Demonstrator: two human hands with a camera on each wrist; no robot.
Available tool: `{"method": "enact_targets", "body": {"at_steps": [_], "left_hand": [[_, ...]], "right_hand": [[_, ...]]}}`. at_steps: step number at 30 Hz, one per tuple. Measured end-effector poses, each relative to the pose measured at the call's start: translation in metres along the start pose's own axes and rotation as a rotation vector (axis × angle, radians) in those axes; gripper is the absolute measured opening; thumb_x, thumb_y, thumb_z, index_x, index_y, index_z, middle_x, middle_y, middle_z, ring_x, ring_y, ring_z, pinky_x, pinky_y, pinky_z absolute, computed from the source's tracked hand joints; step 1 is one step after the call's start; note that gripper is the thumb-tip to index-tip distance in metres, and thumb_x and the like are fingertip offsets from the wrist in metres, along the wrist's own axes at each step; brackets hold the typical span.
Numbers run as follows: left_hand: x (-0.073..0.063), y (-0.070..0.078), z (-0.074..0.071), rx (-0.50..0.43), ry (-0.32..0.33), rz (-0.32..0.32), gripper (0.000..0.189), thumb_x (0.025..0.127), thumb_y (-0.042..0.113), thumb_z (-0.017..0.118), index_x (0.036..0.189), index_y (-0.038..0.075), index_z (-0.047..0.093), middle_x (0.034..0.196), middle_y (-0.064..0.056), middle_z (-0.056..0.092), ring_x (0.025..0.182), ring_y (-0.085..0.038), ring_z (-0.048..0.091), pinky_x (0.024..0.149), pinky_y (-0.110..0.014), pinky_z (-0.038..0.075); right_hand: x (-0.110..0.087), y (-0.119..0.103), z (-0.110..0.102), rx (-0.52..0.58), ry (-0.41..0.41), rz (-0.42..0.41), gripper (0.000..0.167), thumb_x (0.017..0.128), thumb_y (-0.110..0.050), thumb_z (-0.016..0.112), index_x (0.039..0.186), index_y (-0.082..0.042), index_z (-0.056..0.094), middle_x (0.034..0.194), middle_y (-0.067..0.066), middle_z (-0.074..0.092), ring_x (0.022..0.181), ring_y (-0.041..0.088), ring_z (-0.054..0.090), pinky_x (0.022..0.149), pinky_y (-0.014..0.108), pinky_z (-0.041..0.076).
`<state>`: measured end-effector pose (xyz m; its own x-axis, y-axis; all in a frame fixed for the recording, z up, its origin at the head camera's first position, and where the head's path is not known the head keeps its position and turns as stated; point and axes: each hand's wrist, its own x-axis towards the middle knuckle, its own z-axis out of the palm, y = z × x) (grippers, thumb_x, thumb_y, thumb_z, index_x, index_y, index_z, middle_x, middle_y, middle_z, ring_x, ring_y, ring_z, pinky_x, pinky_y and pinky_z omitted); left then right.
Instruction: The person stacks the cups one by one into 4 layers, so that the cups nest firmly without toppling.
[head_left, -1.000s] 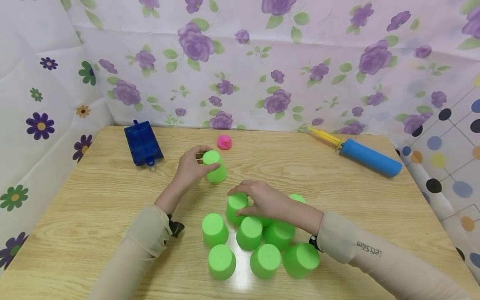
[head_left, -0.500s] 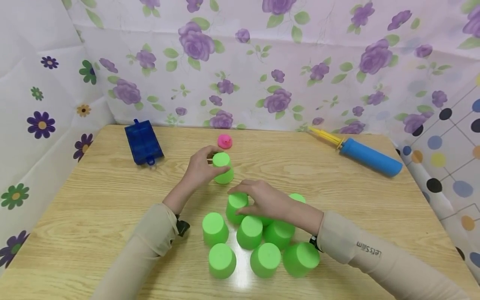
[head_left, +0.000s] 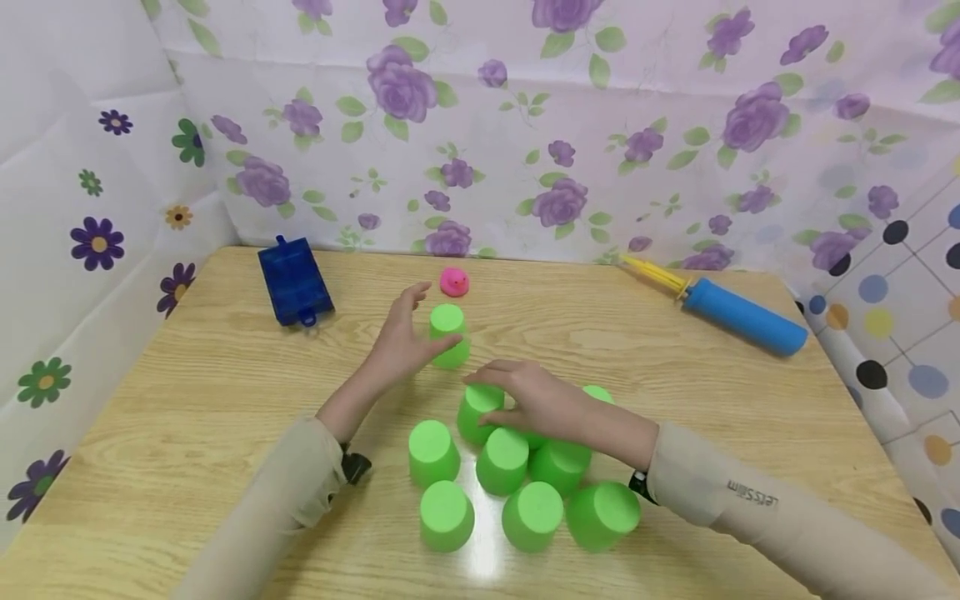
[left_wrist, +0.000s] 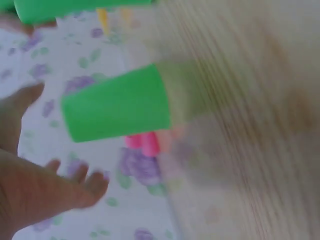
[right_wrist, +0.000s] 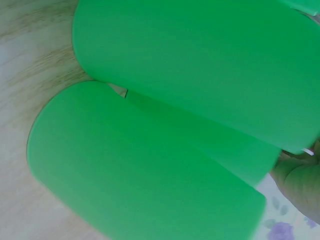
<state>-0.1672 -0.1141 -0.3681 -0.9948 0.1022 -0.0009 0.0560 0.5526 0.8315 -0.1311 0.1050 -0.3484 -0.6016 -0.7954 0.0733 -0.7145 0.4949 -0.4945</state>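
A green cup (head_left: 448, 337) stands upside down near the middle of the table, and in the left wrist view the same cup (left_wrist: 117, 105) shows from the side. My left hand (head_left: 401, 343) is beside it, thumb and fingers spread, with a gap between fingers and cup in the left wrist view. My right hand (head_left: 551, 404) grips another upturned green cup (head_left: 471, 422), thumb on the near side and fingers over the far side. Several more upturned green cups (head_left: 446, 517) stand around it, some partly hidden under the right forearm. Large green cups (right_wrist: 145, 165) fill the right wrist view.
Behind the lone cup sits a pink toy duck (head_left: 453, 282). A dark blue plastic container (head_left: 295, 282) lies at the back left. At the back right lies a blue hand pump (head_left: 742, 317) with a yellow nozzle. Flowered cloth (head_left: 480, 125) hangs along the table's back edge.
My left hand carried its cup slightly right, then let go; its fingers are now spread and the cup stands alone. The right hand keeps its grip in place.
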Motion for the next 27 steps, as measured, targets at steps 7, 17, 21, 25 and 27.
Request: {"method": "enact_targets", "body": {"at_steps": [7, 17, 21, 25, 27], "left_hand": [[-0.067, 0.022, -0.005, -0.043, 0.131, 0.088, 0.067, 0.083, 0.028, 0.071, 0.14, 0.015, 0.037, 0.141, -0.009, 0.036, 0.13, -0.029, 0.034, 0.107, -0.053, 0.03], [-0.138, 0.023, 0.025, -0.156, 0.166, -0.01, 0.063, 0.073, 0.013, 0.08, 0.128, 0.016, 0.051, 0.124, -0.002, 0.053, 0.116, -0.02, 0.048, 0.1, -0.043, 0.039], [-0.136, 0.013, 0.026, -0.226, 0.163, -0.04, 0.054, 0.069, 0.01, 0.082, 0.118, 0.013, 0.059, 0.118, -0.001, 0.056, 0.112, -0.021, 0.052, 0.097, -0.039, 0.045], [-0.137, 0.005, 0.021, -0.307, 0.17, -0.089, 0.051, 0.067, 0.006, 0.083, 0.113, 0.01, 0.061, 0.117, -0.001, 0.057, 0.112, -0.02, 0.054, 0.095, -0.029, 0.048], [-0.138, 0.003, 0.018, -0.324, 0.163, -0.115, 0.052, 0.067, 0.005, 0.083, 0.114, 0.009, 0.061, 0.117, -0.001, 0.058, 0.112, -0.019, 0.054, 0.096, -0.027, 0.046]], "right_hand": [[-0.021, 0.003, -0.024, 0.024, 0.207, -0.067, 0.048, 0.082, -0.02, 0.073, 0.125, -0.008, 0.056, 0.122, 0.005, 0.059, 0.113, 0.019, 0.056, 0.093, 0.031, 0.049], [-0.039, 0.032, -0.066, -0.02, 0.441, -0.126, 0.062, 0.074, -0.01, 0.079, 0.13, -0.007, 0.053, 0.123, 0.005, 0.06, 0.107, 0.017, 0.058, 0.092, 0.03, 0.049], [-0.035, 0.051, -0.072, 0.065, 0.475, 0.02, 0.061, 0.078, -0.014, 0.076, 0.134, -0.01, 0.05, 0.125, 0.006, 0.059, 0.108, 0.018, 0.059, 0.092, 0.022, 0.049], [-0.029, 0.074, -0.072, 0.24, 0.469, 0.191, 0.056, 0.083, -0.022, 0.071, 0.134, -0.012, 0.05, 0.128, 0.007, 0.056, 0.114, 0.022, 0.057, 0.092, 0.021, 0.048], [-0.026, 0.086, -0.07, 0.306, 0.457, 0.26, 0.057, 0.084, -0.026, 0.071, 0.135, -0.013, 0.049, 0.13, 0.006, 0.054, 0.117, 0.022, 0.055, 0.092, 0.022, 0.048]]}}
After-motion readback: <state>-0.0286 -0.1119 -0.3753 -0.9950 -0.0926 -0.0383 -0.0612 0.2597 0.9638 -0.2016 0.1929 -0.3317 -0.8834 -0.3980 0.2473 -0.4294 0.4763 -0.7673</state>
